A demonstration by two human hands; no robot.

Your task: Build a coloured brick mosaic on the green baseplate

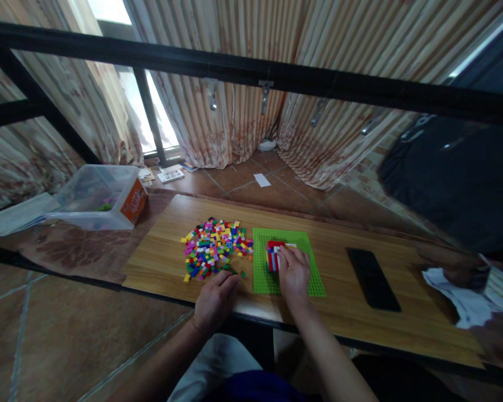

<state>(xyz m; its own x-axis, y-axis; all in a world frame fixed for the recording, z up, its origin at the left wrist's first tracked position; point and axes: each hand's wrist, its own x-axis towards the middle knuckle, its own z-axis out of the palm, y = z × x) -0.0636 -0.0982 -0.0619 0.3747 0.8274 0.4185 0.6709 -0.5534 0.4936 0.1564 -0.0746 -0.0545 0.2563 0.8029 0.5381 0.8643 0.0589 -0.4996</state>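
Observation:
A bright green baseplate (pixel 262 282) lies on the wooden table, bearing a small block of red, white and blue toy bricks (pixel 272 259). My right hand (pixel 295 273) is closed at the right side of this brick build, its fingers hiding part of it; whether a loose brick is also between them I cannot tell. To the left spreads a pile of small multicoloured bricks (pixel 212 245). Along the pile's front edge rests my left hand (pixel 217 297), fingers curled together, their tips near a few dark green bricks. What they hold, if anything, is hidden.
A black phone-like slab (pixel 373 278) lies right of the baseplate. White crumpled paper (pixel 448 293) is at the table's right end. A clear plastic bin (pixel 96 195) with an orange label stands at the left. A dark metal bar (pixel 243 70) crosses before the curtains (pixel 251 33).

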